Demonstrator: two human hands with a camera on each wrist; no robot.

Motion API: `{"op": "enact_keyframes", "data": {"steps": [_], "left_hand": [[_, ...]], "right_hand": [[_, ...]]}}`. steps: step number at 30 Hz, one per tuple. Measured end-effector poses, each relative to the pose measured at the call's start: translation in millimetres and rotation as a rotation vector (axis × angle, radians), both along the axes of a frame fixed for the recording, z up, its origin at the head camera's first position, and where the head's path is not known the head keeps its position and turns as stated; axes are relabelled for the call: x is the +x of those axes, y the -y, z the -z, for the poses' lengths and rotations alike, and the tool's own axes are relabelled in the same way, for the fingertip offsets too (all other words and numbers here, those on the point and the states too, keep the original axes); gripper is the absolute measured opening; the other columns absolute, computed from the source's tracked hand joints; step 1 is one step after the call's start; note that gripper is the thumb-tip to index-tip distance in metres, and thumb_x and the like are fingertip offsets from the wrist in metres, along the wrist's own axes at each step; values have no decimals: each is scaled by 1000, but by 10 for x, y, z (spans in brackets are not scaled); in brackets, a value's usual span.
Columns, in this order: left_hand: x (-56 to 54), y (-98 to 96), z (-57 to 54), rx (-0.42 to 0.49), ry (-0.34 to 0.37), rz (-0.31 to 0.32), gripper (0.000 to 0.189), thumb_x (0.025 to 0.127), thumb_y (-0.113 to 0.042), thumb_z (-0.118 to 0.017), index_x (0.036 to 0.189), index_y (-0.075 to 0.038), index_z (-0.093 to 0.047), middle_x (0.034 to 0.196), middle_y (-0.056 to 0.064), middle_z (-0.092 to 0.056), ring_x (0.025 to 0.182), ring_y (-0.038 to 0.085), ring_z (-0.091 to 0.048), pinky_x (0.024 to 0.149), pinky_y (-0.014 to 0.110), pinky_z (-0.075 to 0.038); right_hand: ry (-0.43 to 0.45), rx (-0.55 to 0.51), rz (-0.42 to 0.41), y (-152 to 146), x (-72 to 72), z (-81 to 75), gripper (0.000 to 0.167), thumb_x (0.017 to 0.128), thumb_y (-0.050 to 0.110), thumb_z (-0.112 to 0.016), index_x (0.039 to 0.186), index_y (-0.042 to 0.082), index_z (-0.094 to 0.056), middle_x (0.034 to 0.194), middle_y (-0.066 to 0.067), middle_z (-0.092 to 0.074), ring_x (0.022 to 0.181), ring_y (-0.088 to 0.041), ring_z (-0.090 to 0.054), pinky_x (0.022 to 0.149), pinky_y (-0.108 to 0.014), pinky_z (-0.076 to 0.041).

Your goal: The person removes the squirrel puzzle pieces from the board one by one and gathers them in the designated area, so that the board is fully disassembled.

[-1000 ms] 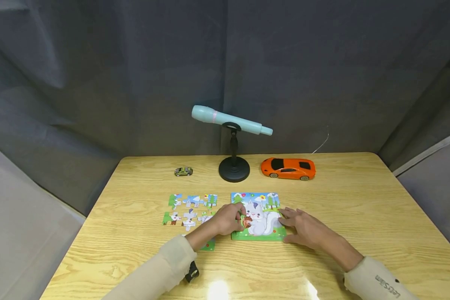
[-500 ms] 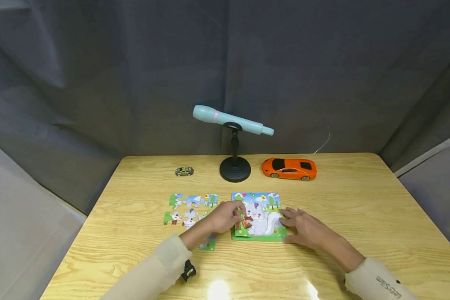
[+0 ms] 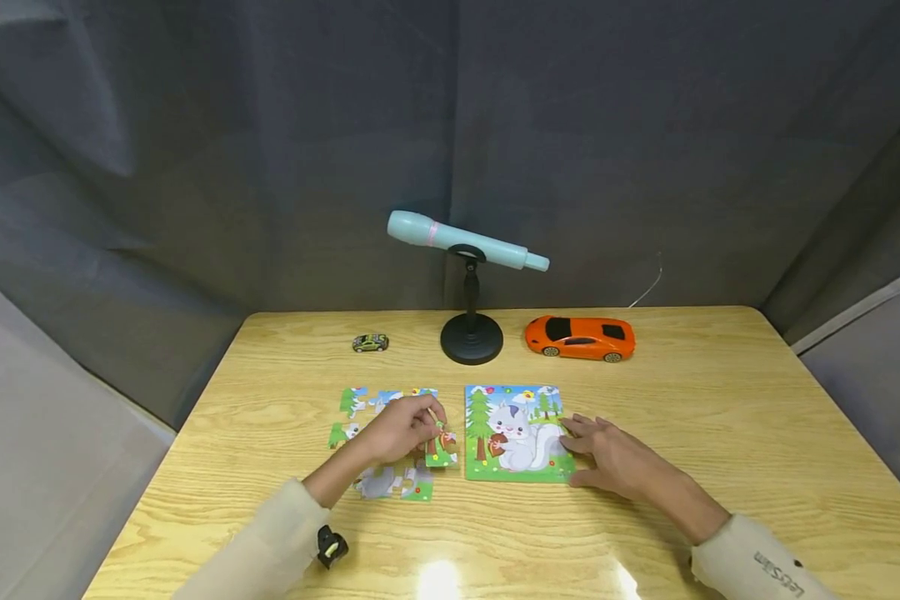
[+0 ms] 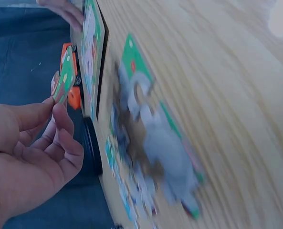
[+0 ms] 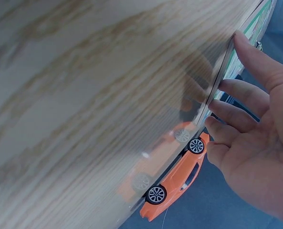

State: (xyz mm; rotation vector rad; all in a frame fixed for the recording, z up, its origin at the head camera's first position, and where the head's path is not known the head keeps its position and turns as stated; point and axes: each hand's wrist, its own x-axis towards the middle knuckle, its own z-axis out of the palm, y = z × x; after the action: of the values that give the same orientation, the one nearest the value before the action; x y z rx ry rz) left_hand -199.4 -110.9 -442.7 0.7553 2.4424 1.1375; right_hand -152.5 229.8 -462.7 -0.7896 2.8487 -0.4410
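Note:
In the head view my left hand (image 3: 401, 429) pinches a jigsaw piece (image 3: 442, 452) showing green grass and part of an acorn. The left wrist view shows that piece (image 4: 66, 78) gripped at its edge between thumb and forefinger, raised off the table. Just right of it lies a puzzle board (image 3: 523, 458) printed with a white squirrel, an acorn and trees. My right hand (image 3: 615, 458) rests against the board's right edge, fingers extended; the right wrist view shows its thumb and fingertips along that edge. Beneath and left of my left hand lie loose jigsaw pieces (image 3: 378, 483), partly covered by it.
At the back of the wooden table (image 3: 720, 400) a light-blue microphone (image 3: 487, 247) sits on a black stand (image 3: 472, 337). An orange toy car (image 3: 581, 338) is to its right, a small green toy car (image 3: 371, 342) to its left. Grey curtain hangs behind.
My left hand has lifted the jigsaw piece off the left side of the board and carried it left, over the loose pieces. The board's left side now shows fully. My right hand has stayed put.

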Motion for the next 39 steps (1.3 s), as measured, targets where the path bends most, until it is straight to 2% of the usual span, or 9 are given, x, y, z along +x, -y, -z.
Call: {"op": "enact_keyframes", "data": {"steps": [5, 8, 12, 14, 22, 26, 30, 39], "left_hand": [[10, 274, -27, 20, -27, 3, 11, 95, -6, -54, 104, -1, -58, 78, 12, -64, 65, 35, -59, 53, 22, -43], [11, 468, -47, 24, -21, -13, 11, 95, -7, -54, 104, 0, -58, 82, 12, -63, 66, 33, -60, 55, 29, -48], [14, 736, -75, 20, 17, -50, 13, 96, -7, -53, 105, 2, -58, 83, 13, -60, 68, 35, -59, 58, 35, -50], [16, 860, -81, 16, 33, -65, 13, 96, -6, -53, 104, 2, -58, 81, 13, -60, 68, 35, -58, 59, 34, -49], [53, 1255, -6, 5, 102, -57, 14, 94, 2, -49, 103, 6, -59, 77, 18, -61, 65, 26, -62, 60, 35, -49], [106, 1355, 28, 10, 149, -53, 16, 92, 7, -46, 103, 9, -58, 79, 20, -59, 64, 26, -62, 61, 36, -51], [149, 1389, 88, -11, 144, -54, 16, 91, 8, -48, 102, 8, -59, 80, 19, -60, 63, 24, -62, 59, 32, -50], [150, 1362, 247, -104, 16, -57, 7, 90, -1, -59, 95, 0, -64, 78, 9, -61, 61, 13, -59, 58, 23, -47]], "right_hand": [[-6, 1, -8, -13, -3, -3, 60, 78, 32, -75, 124, -3, -60, 141, -24, -46, 131, -43, -41, 108, -57, -30], [-7, -5, -16, -13, -5, -3, 60, 78, 32, -75, 124, -3, -60, 140, -24, -46, 131, -43, -41, 107, -57, -30], [-11, -3, -12, -7, -8, -9, 60, 77, 32, -76, 123, -3, -60, 140, -24, -46, 131, -43, -41, 107, -57, -31], [-12, 2, -9, -5, -9, -15, 60, 77, 32, -76, 124, -3, -60, 141, -24, -46, 131, -43, -41, 107, -57, -31], [-11, 12, -11, -1, 1, -14, 60, 77, 32, -75, 124, -3, -59, 141, -25, -45, 131, -43, -40, 107, -58, -29], [-17, 15, -14, 5, 2, -19, 60, 77, 31, -75, 124, -4, -59, 141, -26, -45, 131, -43, -40, 107, -58, -30], [-19, 17, -17, 6, -8, -25, 60, 77, 31, -76, 124, -4, -59, 140, -25, -46, 131, -43, -41, 107, -57, -31], [-15, 15, -16, -2, -10, -10, 60, 78, 31, -75, 124, -4, -59, 140, -25, -46, 131, -43, -41, 108, -57, -30]]}}
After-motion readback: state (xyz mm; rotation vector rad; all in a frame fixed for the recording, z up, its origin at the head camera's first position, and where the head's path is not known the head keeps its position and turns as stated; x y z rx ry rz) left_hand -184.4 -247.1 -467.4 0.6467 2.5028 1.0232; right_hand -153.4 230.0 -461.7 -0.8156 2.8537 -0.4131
